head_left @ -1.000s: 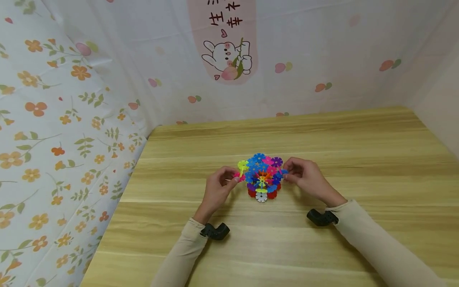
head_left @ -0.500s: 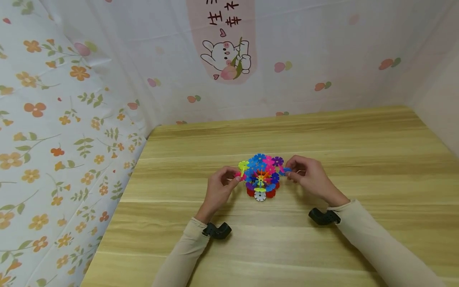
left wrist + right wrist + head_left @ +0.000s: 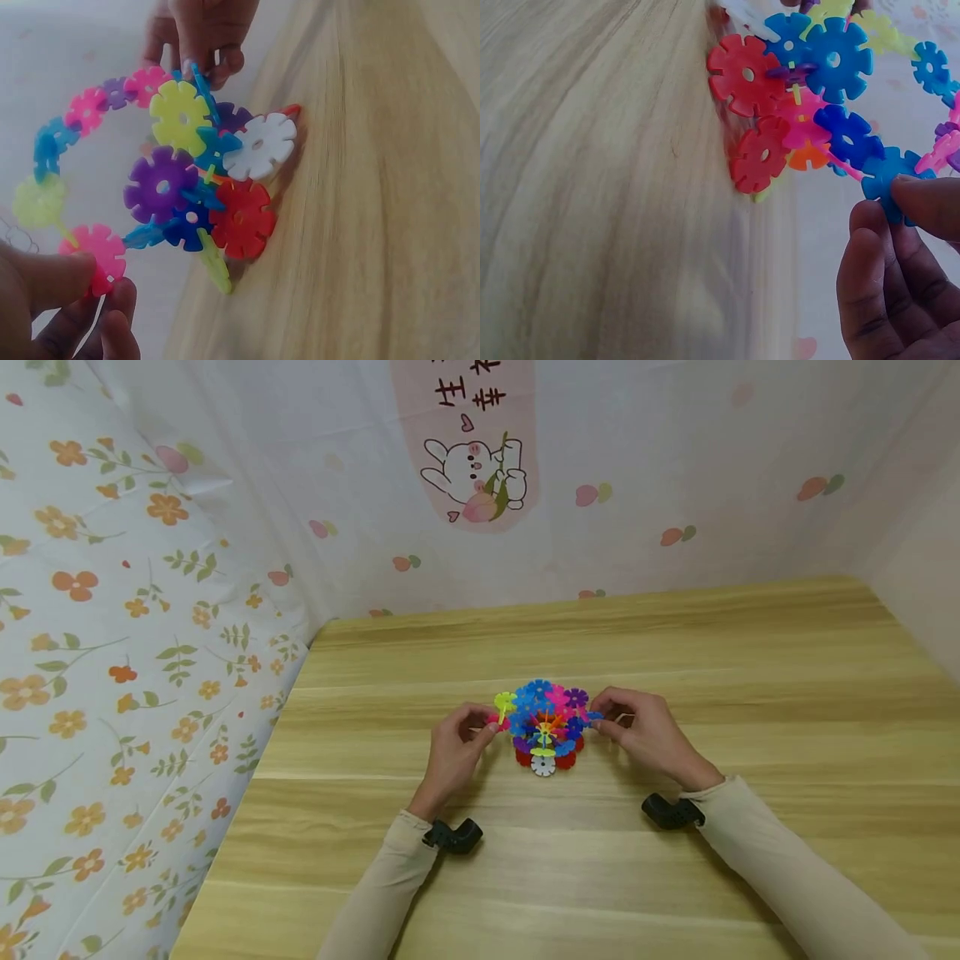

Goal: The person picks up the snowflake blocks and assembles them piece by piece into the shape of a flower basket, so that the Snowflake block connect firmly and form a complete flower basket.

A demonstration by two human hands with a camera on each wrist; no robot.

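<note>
A build of interlocking flower-shaped plastic discs [image 3: 543, 765] stands on the table, its white and red discs lowest. An arch of blue, pink and purple discs [image 3: 115, 94] loops over it. At the left end of the arch, my left hand [image 3: 453, 752] pinches a pink disc [image 3: 103, 259] between thumb and fingers, beside a yellow one [image 3: 506, 702]. Opposite, my right hand [image 3: 645, 731] pinches a light blue disc [image 3: 889, 180] at its edge. A pink disc joins this blue one to the build's body, where a dark blue disc [image 3: 847, 140] sits close by.
The wood-grain table [image 3: 570, 877] extends around the build. A printed cloth [image 3: 637, 460] hangs behind it, and a floral cloth [image 3: 135, 693] borders the left side. Black curved wrist mounts [image 3: 453, 837] stick out from both sleeves.
Both hands keep their pinch on the discs. My right hand and the blue disc shifted slightly right, then back left. The build has moved only a little in view.
</note>
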